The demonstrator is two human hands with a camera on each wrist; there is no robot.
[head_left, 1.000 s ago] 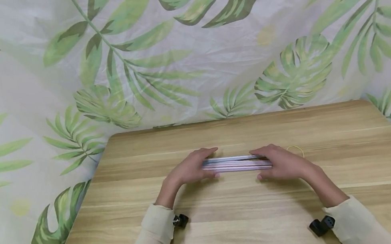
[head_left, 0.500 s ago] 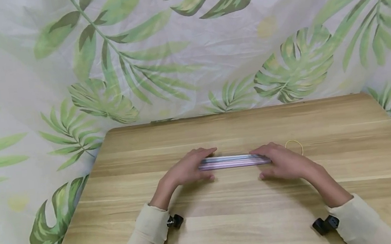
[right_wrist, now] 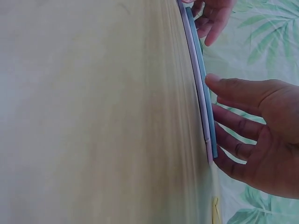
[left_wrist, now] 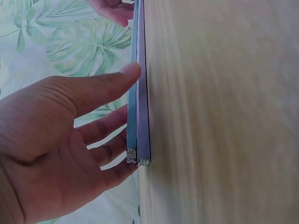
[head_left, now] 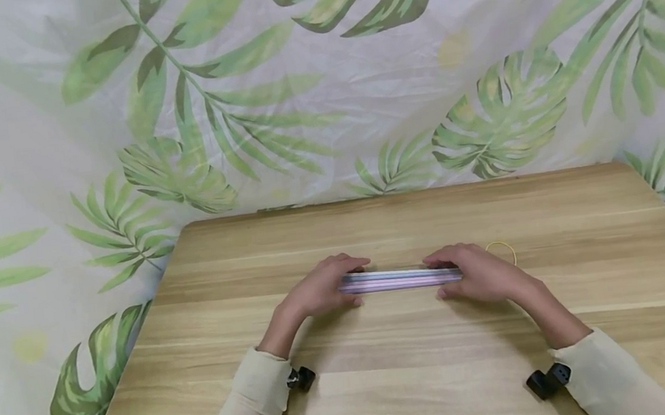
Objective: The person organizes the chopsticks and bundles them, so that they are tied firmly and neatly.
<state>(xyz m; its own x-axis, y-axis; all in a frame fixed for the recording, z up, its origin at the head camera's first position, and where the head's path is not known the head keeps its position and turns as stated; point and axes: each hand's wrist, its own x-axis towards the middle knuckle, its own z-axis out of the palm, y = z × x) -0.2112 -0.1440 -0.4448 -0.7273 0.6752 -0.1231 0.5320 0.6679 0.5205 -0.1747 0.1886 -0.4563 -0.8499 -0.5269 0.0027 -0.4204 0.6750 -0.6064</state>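
A bundle of long thin sticks (head_left: 396,279) in pastel blue, pink and purple lies sideways between my two hands. My left hand (head_left: 316,288) holds its left end, thumb on the near side and fingers on the far side. At the opposite end, my right hand (head_left: 480,273) holds it the same way. Close up in the left wrist view, a blue stick (left_wrist: 132,121) and a purple stick (left_wrist: 143,116) show greyish, ridged tips. The right wrist view shows plain ends. Whether the bundle touches the table cannot be made out.
A thin yellow loop like a rubber band (head_left: 501,243) lies on the wooden table (head_left: 421,389) just behind my right hand. Leaf-printed cloth (head_left: 383,112) hangs behind the table's far edge. A small black camera (head_left: 547,381) sits at each sleeve cuff.
A second ago a gap parted the sticks toward the right end; now they lie close together. Both hands keep their hold and have shifted only slightly.
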